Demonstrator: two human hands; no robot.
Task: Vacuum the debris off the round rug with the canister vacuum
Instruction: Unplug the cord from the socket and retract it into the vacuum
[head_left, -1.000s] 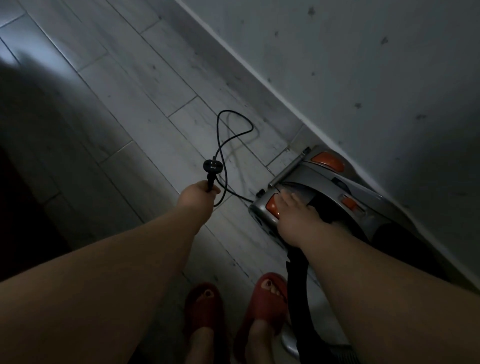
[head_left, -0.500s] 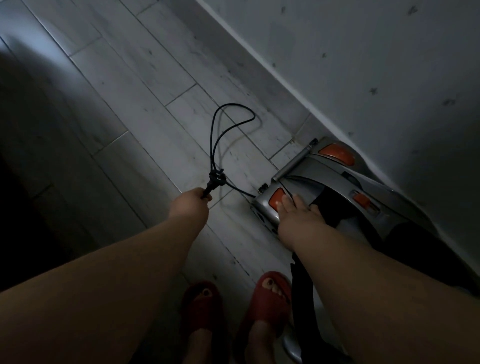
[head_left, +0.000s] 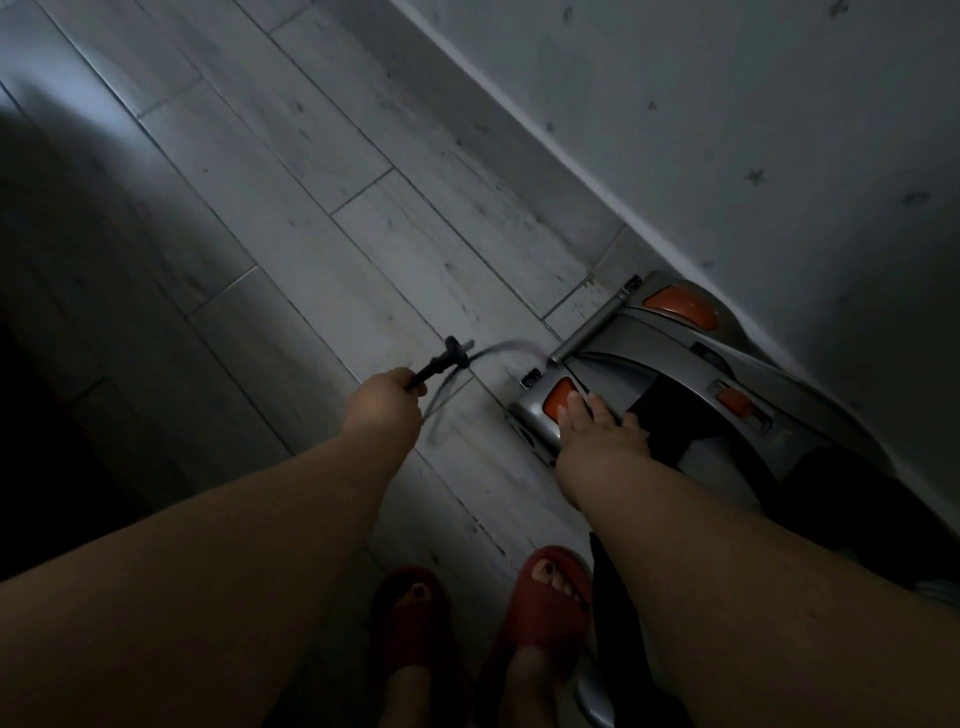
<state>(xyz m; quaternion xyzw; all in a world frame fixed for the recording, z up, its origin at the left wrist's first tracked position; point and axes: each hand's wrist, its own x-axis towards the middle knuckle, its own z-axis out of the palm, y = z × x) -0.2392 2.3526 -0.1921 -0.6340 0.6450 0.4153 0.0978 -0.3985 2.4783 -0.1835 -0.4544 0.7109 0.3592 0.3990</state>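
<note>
A grey canister vacuum (head_left: 670, 374) with orange buttons lies on the floor against the wall at the right. My right hand (head_left: 597, 436) rests on its near end, straight fingers pressing an orange button (head_left: 558, 397). My left hand (head_left: 387, 410) grips the black power plug (head_left: 441, 361), whose cord (head_left: 498, 349) is a blurred short loop running to the vacuum. A black hose (head_left: 618, 613) drops from the vacuum past my right arm. No rug is in view.
Pale grey plank floor (head_left: 322, 208) spreads to the left and ahead. A grey wall with a white skirting board (head_left: 545, 135) runs diagonally at the right. My feet in red slippers (head_left: 550, 603) stand at the bottom. The left edge is in deep shadow.
The long cord loop on the floor has shrunk to a short blurred loop at the vacuum. My left hand still holds the plug; my right hand stays on the orange button.
</note>
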